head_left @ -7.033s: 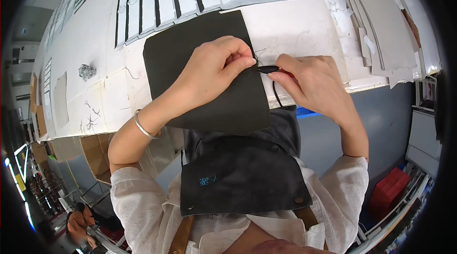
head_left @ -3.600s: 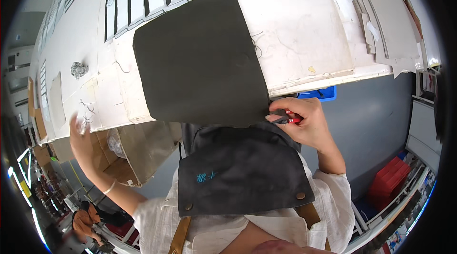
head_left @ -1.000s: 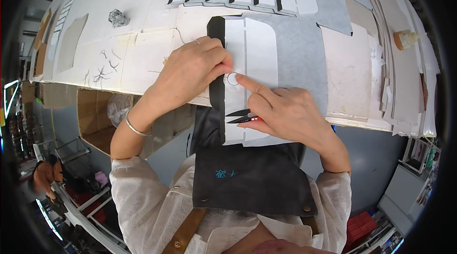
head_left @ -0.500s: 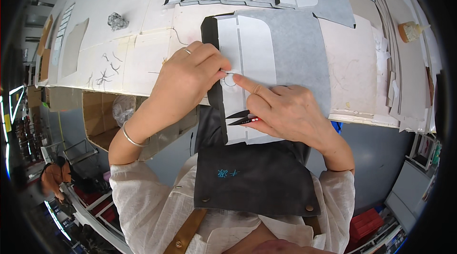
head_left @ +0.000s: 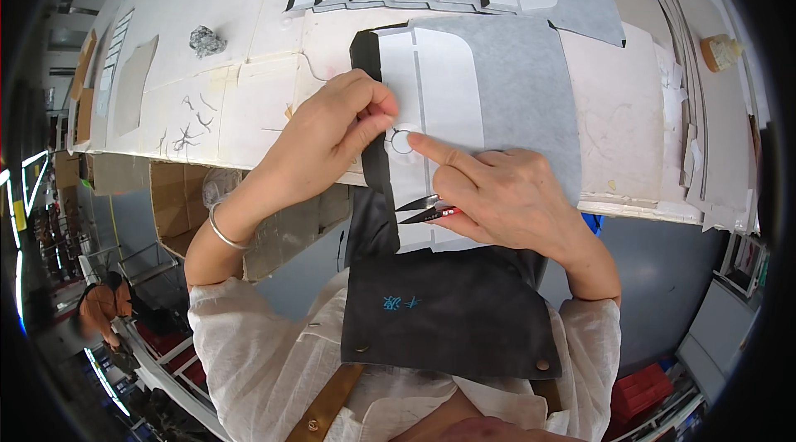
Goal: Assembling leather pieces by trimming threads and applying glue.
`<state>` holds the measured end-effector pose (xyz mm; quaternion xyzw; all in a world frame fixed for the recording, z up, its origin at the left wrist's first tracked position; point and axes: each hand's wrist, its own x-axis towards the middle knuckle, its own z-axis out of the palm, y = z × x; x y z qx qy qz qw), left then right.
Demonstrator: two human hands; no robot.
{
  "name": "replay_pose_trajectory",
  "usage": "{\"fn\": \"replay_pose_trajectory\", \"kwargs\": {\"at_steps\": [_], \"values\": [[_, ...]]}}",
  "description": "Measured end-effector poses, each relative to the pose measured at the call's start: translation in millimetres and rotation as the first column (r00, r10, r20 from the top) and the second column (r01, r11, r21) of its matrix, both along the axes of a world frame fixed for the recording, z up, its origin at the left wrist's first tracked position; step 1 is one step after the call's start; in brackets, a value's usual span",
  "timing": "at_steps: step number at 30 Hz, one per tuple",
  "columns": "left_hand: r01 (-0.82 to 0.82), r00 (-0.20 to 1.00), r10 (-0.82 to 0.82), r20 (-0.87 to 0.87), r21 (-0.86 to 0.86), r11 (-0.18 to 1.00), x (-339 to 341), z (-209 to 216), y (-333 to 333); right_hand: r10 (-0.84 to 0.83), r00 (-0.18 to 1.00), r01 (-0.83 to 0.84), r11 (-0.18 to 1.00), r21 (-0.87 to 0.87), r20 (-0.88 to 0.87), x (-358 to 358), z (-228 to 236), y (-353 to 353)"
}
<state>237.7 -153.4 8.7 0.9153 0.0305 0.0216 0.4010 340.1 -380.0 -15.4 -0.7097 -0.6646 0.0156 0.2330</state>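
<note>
Worktable (head_left: 257, 23), pale, thread scraps (head_left: 185, 140) at left; grey floor (head_left: 655, 284), red box (head_left: 640, 392) lower right. Black-edged panel (head_left: 526, 77), overhanging table's near edge. Thread snips (head_left: 429, 216) over panel, blades leftward, long axis crosswise, gripped in curled right hand (head_left: 506, 196), index extended. Left hand (head_left: 336, 128): fingertips pinched beside dark-outlined circle (head_left: 402, 142), contents unclear.

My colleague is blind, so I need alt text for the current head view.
A person's bare left hand pinches beside a dark-outlined white circle on a grey-and-white, black-edged panel; the right hand points at the circle, holding small black-and-red metal snips.
</note>
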Motion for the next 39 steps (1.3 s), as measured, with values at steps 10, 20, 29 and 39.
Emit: {"fn": "replay_pose_trajectory", "kwargs": {"at_steps": [10,20,29,39], "values": [[-0.177,0.978,0.146,-0.147,-0.234,0.956,0.1,-5.5,4.0,0.008,1.000,-0.008,1.000,-0.003,-0.014,1.7,0.4,-0.4],[-0.134,0.991,0.135,-0.011,-0.203,0.970,-0.8,-11.0,-0.8,0.019,0.999,-0.019,1.000,0.005,-0.029,2.0,0.3,-0.4],[-0.177,0.984,0.170,0.061,0.152,0.972,-12.0,-1.1,23.5,0.025,0.998,-0.025,1.000,0.004,-0.055,3.9,-0.4,-1.1],[0.068,0.997,-0.070,0.025,0.084,0.994,-1.9,0.4,22.9,0.025,0.997,-0.027,0.999,-0.026,-0.079,2.8,2.6,-0.9]]}}
